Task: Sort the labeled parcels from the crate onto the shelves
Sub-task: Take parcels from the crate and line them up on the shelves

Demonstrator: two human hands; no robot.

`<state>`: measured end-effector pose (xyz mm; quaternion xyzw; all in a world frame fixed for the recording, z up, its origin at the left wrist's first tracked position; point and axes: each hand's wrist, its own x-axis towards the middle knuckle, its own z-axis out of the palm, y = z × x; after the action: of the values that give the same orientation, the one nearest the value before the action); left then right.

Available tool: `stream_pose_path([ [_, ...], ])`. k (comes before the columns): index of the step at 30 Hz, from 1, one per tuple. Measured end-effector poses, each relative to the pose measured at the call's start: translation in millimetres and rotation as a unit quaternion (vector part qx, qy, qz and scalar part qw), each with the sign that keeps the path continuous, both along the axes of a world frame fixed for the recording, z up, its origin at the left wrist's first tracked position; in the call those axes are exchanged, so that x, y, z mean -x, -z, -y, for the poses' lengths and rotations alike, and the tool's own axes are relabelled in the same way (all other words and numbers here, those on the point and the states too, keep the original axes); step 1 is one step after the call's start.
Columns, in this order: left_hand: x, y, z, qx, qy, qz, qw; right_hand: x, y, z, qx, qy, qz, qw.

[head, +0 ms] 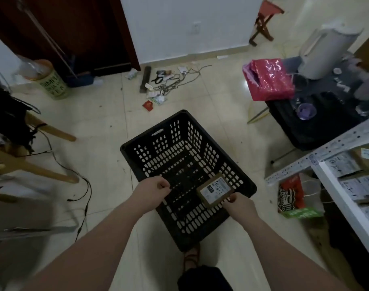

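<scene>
A black slotted plastic crate stands on the tiled floor in front of me. Inside it, against the right wall, lies one small brown parcel with a white label and handwritten numbers. My right hand is at the parcel's near right corner, and its fingertips pinch that edge. My left hand hovers over the crate's left side with its fingers curled, holding nothing. At the right edge stands a white shelf with several labelled parcels lying on it.
A perforated metal shelf rail slants beside the crate. A red and green paper bag sits below it. A black table holds a pink bag and an appliance. Wooden chair legs and cables are at the left, with litter near the far wall.
</scene>
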<state>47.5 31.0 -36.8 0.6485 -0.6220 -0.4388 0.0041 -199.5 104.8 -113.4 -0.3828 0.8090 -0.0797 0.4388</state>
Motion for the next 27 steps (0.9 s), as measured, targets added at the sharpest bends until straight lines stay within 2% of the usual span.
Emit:
stream_pose_path([
  [6, 5.0, 64.8, 42.5, -0.065, 0.013, 0.008, 0.998, 2.0, 50.5, 52.9, -0.062, 0.133, 0.064, 0.987],
  [10, 8.0, 112.3, 67.9, -0.107, 0.029, 0.017, 0.994, -6.9, 92.2, 67.6, -0.116, 0.235, 0.108, 0.959],
  [13, 11.7, 153.3, 91.1, -0.135, 0.049, 0.021, 0.989, -13.8, 134.1, 73.1, -0.121, 0.306, 0.114, 0.937],
  [16, 13.2, 187.3, 110.0, -0.154, 0.065, 0.014, 0.986, -23.2, 172.9, 82.8, -0.123, 0.371, 0.089, 0.916],
  [18, 12.5, 205.0, 120.2, -0.170, 0.070, 0.012, 0.983, -30.8, 196.2, 92.6, -0.158, 0.394, 0.058, 0.904],
  [25, -1.6, 243.8, 145.5, -0.197, 0.105, 0.012, 0.975, -55.8, 256.2, 128.9, -0.255, 0.400, -0.044, 0.879],
  [27, -5.2, 249.7, 148.8, -0.204, 0.109, 0.015, 0.973, -59.1, 263.6, 129.5, -0.252, 0.395, -0.071, 0.881],
])
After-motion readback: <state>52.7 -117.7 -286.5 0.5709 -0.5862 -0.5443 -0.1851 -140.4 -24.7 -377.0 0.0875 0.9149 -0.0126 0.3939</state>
